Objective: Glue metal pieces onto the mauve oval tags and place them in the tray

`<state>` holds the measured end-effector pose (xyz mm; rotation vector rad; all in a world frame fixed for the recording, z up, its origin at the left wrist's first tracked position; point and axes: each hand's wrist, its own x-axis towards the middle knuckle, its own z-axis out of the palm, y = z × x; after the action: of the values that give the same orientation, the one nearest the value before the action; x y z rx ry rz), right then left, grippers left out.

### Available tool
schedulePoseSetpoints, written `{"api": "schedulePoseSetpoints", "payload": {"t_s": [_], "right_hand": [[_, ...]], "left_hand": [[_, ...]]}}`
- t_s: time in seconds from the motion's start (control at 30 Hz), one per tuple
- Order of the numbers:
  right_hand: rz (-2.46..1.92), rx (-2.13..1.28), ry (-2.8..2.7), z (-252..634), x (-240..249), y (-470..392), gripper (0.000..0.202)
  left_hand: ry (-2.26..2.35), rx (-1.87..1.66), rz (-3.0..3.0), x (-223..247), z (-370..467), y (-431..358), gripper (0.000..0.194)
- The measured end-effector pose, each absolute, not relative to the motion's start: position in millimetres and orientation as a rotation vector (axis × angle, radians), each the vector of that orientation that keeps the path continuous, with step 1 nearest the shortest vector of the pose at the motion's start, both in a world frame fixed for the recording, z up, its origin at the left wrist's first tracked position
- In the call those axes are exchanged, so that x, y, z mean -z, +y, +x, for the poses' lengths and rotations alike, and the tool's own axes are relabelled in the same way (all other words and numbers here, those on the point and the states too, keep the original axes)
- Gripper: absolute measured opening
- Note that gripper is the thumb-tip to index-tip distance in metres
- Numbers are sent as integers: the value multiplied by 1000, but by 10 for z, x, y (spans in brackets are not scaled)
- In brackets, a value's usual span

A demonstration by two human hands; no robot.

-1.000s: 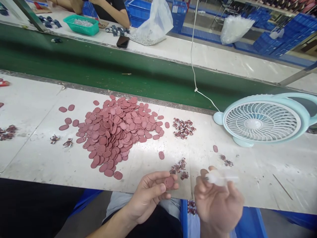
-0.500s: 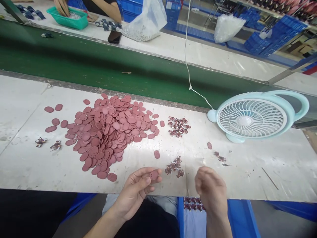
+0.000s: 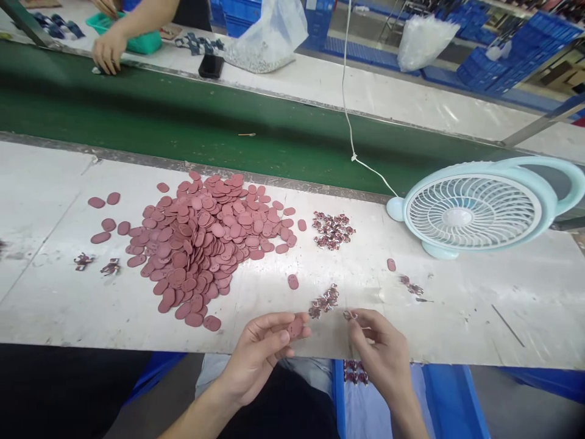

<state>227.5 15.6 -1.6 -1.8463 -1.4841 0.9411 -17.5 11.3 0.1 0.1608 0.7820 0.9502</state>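
My left hand (image 3: 260, 353) pinches a flat maroon oval piece with small holes (image 3: 296, 328) between thumb and fingers, above the table's near edge. Just to its right, my right hand (image 3: 384, 350) is closed on a small brown-and-white piece (image 3: 350, 315) at its fingertips. The two held pieces are apart. Between and beyond the hands lies a small cluster of similar brown-and-white pieces (image 3: 324, 300). A single maroon oval (image 3: 293, 281) rests behind my left hand. Farther left spreads a big heap of maroon ovals (image 3: 183, 256).
Another brown-and-white cluster (image 3: 333, 230) lies farther back. A light-blue fan (image 3: 473, 210) stands at right, its white cord (image 3: 350, 116) crossing the green belt (image 3: 283, 143). Below the edge is a blue tray (image 3: 452, 396). A co-worker's hand (image 3: 109, 52) reaches the belt's far side.
My right hand has come down and left to the small cluster and now holds a brown-and-white piece. My left hand keeps its oval. The co-worker's hand has moved to the belt's far edge.
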Motion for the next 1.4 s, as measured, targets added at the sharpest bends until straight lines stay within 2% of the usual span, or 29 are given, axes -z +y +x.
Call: {"api": "schedulePoseSetpoints", "payload": {"t_s": [0.1, 0.2, 0.37, 0.73, 0.87, 1.07, 1.4], "right_hand": [[-1615, -1315, -1069, 2060, -178, 54, 17], [-1420, -1503, -1002, 1759, -360, 31, 14], [-1391, -1518, -1047, 1479, -464, 138, 10], [-1448, -1595, -1044, 1509, -483, 207, 9], [-1466, -1590, -1090, 1546, -512, 243, 7], [-1524, -1575, -1291, 1621, -555, 310, 4], [-1454, -1595, -1090, 1588, -407, 237, 9]], "left_hand": [[802, -950, 211, -1, -136, 96, 18], [813, -954, 257, -7, -79, 92, 18], [816, -998, 269, -16, -46, 119, 19], [856, -1029, 292, 27, -23, 97, 19], [863, -1024, 294, 10, 1, 107, 10], [900, -993, 293, -11, 34, 91, 9], [947, -1030, 258, -8, 102, 43, 10]]}}
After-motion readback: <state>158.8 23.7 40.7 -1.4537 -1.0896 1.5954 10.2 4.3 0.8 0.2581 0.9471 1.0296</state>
